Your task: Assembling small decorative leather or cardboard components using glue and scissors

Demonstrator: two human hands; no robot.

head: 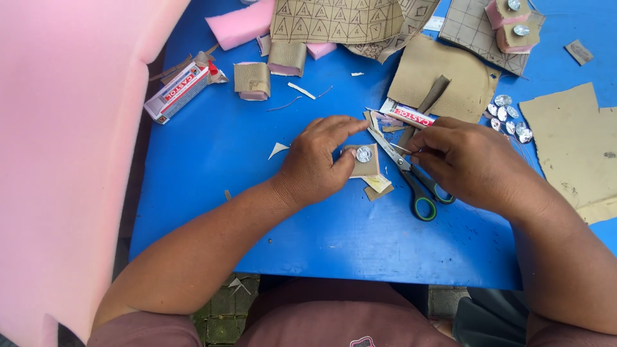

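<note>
A small tan square piece (365, 160) with a round silver stud (364, 153) at its middle was pinned flat on the blue table (257, 193) by the left hand (318, 164), thumb and fingers closed round its left and upper edges. The right hand (466, 164) was held just right of it, fingertips pinched together on something thin and pale, too small to be told. Scissors (411, 177) with green and black handles were laid shut on the table between the hands, blades pointed up-left, handles partly covered by the right hand. Tan scraps (378, 186) were seen just below the square piece, touching the scissors. A white and red glue tube (406, 115) was lying above the hands, beside a large tan sheet (443, 80). A second glue tube box (177, 93) was placed well apart at the upper left. Two tan-wrapped foam blocks (252, 81) were set near it, with pink foam (241, 26) behind. A patterned tan sheet (337, 19) was spread at the top edge. A cluster of loose silver studs (509, 119) was lying right of the right hand, near another tan sheet (575, 144). Two foam blocks with studs on top (511, 22) were sat on a gridded sheet at the upper right. A big pink foam slab (71, 148) was filling the left of the view
</note>
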